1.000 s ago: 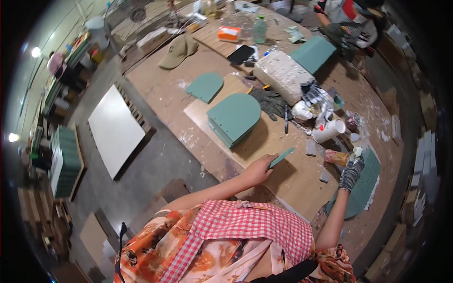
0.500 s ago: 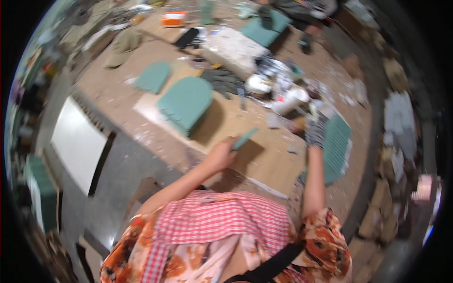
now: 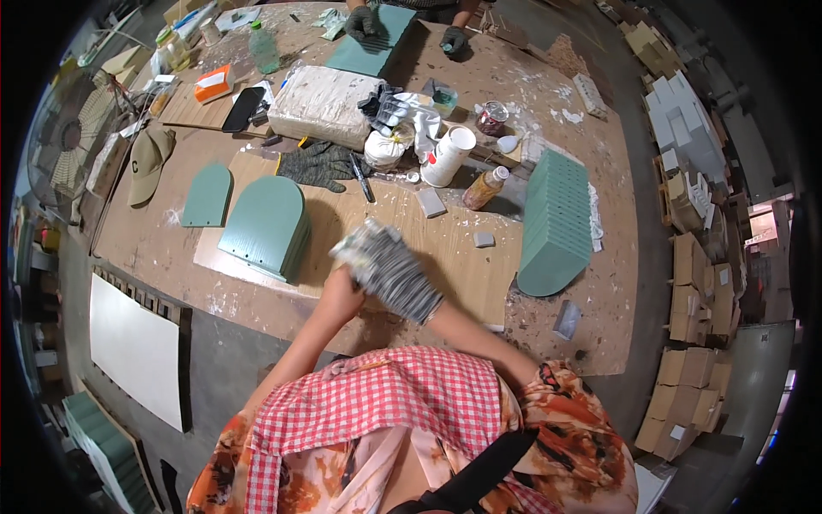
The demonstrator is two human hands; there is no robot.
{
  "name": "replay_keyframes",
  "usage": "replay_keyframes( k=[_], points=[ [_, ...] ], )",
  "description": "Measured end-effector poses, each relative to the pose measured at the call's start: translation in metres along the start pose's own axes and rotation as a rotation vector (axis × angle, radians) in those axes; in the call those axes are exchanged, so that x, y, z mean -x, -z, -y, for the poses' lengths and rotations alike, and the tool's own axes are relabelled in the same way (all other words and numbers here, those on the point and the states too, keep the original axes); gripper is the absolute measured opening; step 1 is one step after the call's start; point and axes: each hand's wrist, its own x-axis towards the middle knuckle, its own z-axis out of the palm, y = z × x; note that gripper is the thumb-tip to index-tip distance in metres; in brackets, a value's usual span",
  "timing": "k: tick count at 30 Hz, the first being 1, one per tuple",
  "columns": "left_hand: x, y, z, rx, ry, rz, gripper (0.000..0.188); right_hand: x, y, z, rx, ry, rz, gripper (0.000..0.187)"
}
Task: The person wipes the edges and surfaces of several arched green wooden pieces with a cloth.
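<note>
My bare left hand (image 3: 341, 294) is closed low over the front of the table. My right hand (image 3: 390, 270), in a striped grey work glove with whitish fingers, lies across its far side with the fingers curled. The glove hides the thin green board that the left hand gripped a moment earlier. Whatever the gloved fingers hold cannot be made out. Just to the left are a stack of round-topped green boards (image 3: 267, 218) and a smaller green board (image 3: 207, 197). A row of green boards (image 3: 556, 231) stands on edge at the right.
Beyond my hands are a dark glove (image 3: 317, 165), a marker (image 3: 361, 177), a white bottle (image 3: 448, 157), a brown-filled bottle (image 3: 485, 188) and grey sanding blocks (image 3: 431, 203). A wrapped block (image 3: 327, 105) lies farther back. Across the table, a co-worker's gloved hand (image 3: 361, 23) touches a green board (image 3: 374, 43).
My right hand has moved left from the standing green boards to meet my left hand. The left hand has shifted left and nearer me, and its board has gone from sight.
</note>
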Motion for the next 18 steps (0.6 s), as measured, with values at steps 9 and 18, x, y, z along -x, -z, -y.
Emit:
replay_keyframes(
  k=[9, 18],
  points=[
    [0.01, 0.002, -0.013, 0.025, -0.204, -0.091, 0.049, 0.003, -0.023, -0.025, 0.101, -0.154, 0.111, 0.035],
    [0.006, -0.001, 0.004, 0.09, -0.228, -0.088, 0.034, 0.009, -0.023, -0.03, 0.03, -0.249, 0.117, 0.043]
  ],
)
